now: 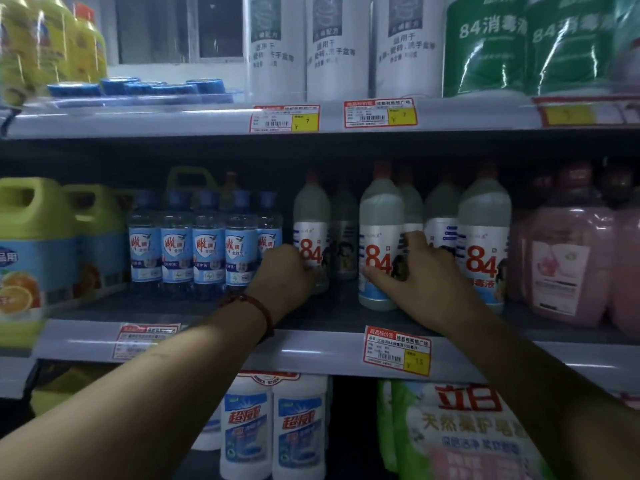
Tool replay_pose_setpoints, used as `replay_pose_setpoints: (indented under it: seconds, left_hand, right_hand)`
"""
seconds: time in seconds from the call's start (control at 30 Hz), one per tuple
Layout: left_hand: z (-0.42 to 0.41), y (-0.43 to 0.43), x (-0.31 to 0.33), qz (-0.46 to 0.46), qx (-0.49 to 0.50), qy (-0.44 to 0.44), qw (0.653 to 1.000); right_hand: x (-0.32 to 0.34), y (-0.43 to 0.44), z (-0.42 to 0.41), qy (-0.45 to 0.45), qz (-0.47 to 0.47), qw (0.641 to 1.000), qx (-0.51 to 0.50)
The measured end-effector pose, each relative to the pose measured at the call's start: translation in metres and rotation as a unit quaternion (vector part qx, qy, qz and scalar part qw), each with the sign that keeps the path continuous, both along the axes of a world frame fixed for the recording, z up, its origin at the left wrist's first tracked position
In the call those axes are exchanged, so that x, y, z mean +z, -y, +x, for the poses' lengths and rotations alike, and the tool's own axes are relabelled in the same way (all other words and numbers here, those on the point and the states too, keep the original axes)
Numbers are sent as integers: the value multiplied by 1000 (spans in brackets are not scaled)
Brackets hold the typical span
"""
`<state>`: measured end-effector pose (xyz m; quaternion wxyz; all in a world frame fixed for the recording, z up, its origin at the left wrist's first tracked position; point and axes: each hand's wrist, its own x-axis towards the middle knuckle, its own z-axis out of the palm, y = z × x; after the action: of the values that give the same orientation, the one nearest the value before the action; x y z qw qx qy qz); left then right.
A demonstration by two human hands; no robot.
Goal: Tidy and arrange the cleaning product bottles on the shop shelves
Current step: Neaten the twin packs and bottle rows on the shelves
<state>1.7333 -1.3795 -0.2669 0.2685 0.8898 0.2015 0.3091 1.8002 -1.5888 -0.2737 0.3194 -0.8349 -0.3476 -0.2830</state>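
Observation:
Several white "84" disinfectant bottles with red caps stand on the middle shelf (311, 351). My left hand (282, 275) grips the lower part of the leftmost 84 bottle (311, 223). My right hand (420, 271) grips the second front 84 bottle (379, 220), fingers curled round its label. Another 84 bottle (485, 237) stands just right of that hand, with more behind. A red bead bracelet circles my left wrist.
A row of blue-labelled clear bottles (207, 244) stands left of the 84s, then yellow-green jugs (31, 244). Pink bottles (568, 261) fill the right. The upper shelf holds white cylinders (337, 46) and green packs; the lower shelf holds white bottles (273, 427) and a green pouch.

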Motion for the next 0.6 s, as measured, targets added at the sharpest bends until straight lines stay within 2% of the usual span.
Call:
replay_pose_setpoints:
  seconds: [0.1, 0.2, 0.37, 0.6]
  left_hand:
    - [-13, 2, -2, 59, 8, -39, 997]
    - [-18, 6, -13, 99, -5, -23, 995]
    - [-25, 7, -19, 48, -34, 39, 998]
    - [-25, 7, -20, 54, -38, 63, 996]
  right_hand:
    - [5, -9, 0, -23, -17, 999, 29]
    - [8, -32, -1, -68, 2, 997, 48]
    - [9, -61, 11, -93, 13, 995, -15]
    - [15, -82, 20, -91, 2, 994, -62]
